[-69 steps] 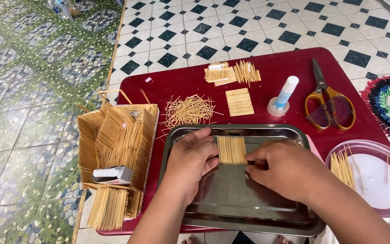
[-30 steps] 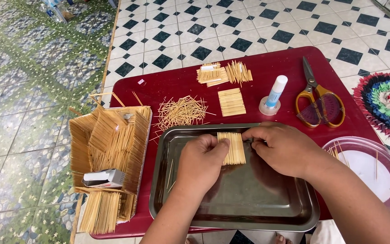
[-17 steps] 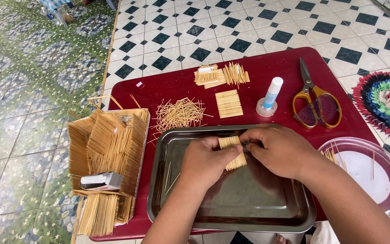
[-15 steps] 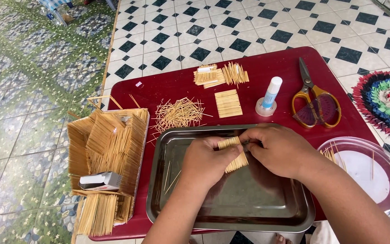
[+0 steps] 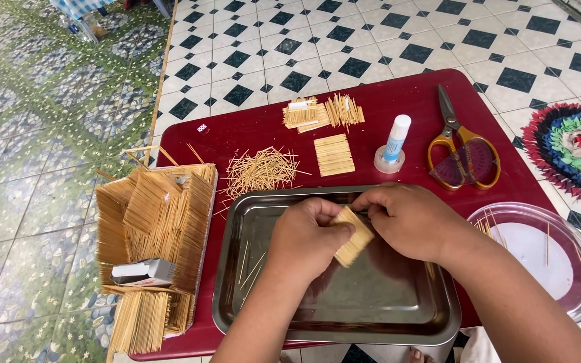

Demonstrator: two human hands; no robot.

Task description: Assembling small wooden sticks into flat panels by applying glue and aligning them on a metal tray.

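Both hands low in the middle of the frame, left hand (image 5: 307, 235) and right hand (image 5: 408, 218) pinched together on a tilted flat mat of toothpicks (image 5: 352, 235). Held just above the steel tray (image 5: 371, 309) on the red table (image 5: 398, 101); loose toothpick pile (image 5: 260, 171), glue stick (image 5: 393, 142) and scissors (image 5: 462, 148) above.

On the dark red counter (image 5: 398, 101) lie yellow-handled scissors (image 5: 462, 151), an upright white-and-blue glue stick (image 5: 393, 143), a loose heap of thin wooden sticks (image 5: 261, 171), a small flat square panel of sticks (image 5: 334, 154) and a cardboard box of stick bundles (image 5: 159, 222). A clear plastic lid (image 5: 546, 255) sits at the right edge.
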